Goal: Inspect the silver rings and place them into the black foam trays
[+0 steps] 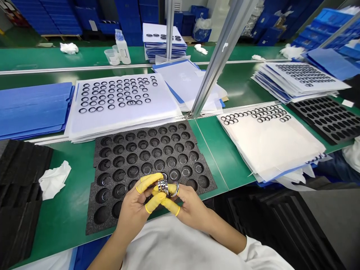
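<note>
Yellow finger cots cover several fingertips of both hands. My left hand is closed around a short stack of shiny metal rings. Its thumb and fingers pinch the stack from either side. Beside it, my right hand has a single ring around a finger, and its fingertips meet the left ones at the stack. Both hands hover over the near edge of a black foam tray with round pockets. Rings sit in many of its pockets; some near pockets look bare, and the hands hide others.
Left of the tray lie a crumpled white tissue and stacked black foam. Behind it, a pile of white sheets carries rows of black rings. A metal post rises at centre. Another ring-covered sheet stack stands right.
</note>
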Demonstrator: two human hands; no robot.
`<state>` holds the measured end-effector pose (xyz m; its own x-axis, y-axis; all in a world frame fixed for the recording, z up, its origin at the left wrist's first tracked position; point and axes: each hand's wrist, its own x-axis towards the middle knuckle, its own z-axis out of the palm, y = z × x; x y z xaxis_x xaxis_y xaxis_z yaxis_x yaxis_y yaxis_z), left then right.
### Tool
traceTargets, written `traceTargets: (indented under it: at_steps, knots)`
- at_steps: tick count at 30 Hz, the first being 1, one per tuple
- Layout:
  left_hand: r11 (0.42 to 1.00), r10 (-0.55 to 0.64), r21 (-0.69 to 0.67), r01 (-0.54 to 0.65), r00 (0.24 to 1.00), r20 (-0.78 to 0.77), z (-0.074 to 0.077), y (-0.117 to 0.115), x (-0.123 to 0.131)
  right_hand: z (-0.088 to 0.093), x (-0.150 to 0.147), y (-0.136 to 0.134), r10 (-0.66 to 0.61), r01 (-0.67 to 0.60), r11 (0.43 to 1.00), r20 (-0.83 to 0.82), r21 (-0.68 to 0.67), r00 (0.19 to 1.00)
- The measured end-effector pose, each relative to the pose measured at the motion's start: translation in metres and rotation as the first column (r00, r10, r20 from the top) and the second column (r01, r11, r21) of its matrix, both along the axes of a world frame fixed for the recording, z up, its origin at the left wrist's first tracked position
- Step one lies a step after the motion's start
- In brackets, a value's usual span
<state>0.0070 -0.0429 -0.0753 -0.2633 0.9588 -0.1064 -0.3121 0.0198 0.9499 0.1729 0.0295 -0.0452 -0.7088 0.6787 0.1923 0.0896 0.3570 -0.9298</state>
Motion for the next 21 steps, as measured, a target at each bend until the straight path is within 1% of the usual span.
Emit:
traceTargets:
  at_steps: [2, 3, 5, 7, 10, 12, 14, 17, 19, 21]
  knots:
    - [1.0, -0.023, 0.015, 0.023, 1.0, -0.01, 0.0, -0.001, -0.002, 0.002, 0.004, 0.002, 0.08, -0.081, 0.995, 0.027, 0.061, 0.996]
    - [0.999, -0.039, 0.02, 0.039, 0.999, -0.011, 0.001, -0.002, -0.003, 0.003, 0.006, 0.003, 0.12, -0.121, 0.99, 0.028, 0.065, 0.992]
    - [0.997, -0.075, 0.021, 0.076, 0.997, -0.01, 0.002, -0.003, -0.004, 0.005, 0.008, 0.005, 0.181, -0.181, 0.983, 0.002, 0.03, 0.984]
    - [0.993, -0.115, 0.02, 0.115, 0.993, -0.018, 0.003, -0.004, -0.004, 0.007, 0.008, 0.006, 0.207, -0.209, 0.977, -0.038, -0.038, 0.978]
    - [0.988, -0.149, 0.024, 0.151, 0.987, -0.065, 0.003, -0.006, -0.006, 0.008, 0.008, 0.005, 0.213, -0.222, 0.96, -0.071, -0.171, 0.975]
    - [0.987, -0.149, 0.048, 0.156, 0.981, -0.122, 0.002, -0.007, -0.007, 0.008, 0.009, 0.005, 0.225, -0.239, 0.931, -0.081, -0.275, 0.971]
    - [0.985, -0.134, 0.083, 0.154, 0.969, -0.206, 0.0, -0.008, -0.007, 0.008, 0.01, 0.005, 0.247, -0.261, 0.891, -0.086, -0.372, 0.965]
    - [0.981, -0.116, 0.108, 0.16, 0.936, -0.333, -0.001, -0.009, -0.008, 0.01, 0.011, 0.005, 0.267, -0.287, 0.838, -0.109, -0.463, 0.957]
    - [0.982, -0.109, 0.107, 0.157, 0.925, -0.364, -0.002, -0.009, -0.008, 0.012, 0.01, 0.005, 0.257, -0.288, 0.817, -0.131, -0.5, 0.957]
    - [0.986, -0.098, 0.092, 0.138, 0.931, -0.353, -0.002, -0.009, -0.008, 0.013, 0.01, 0.005, 0.251, -0.289, 0.791, -0.145, -0.539, 0.957]
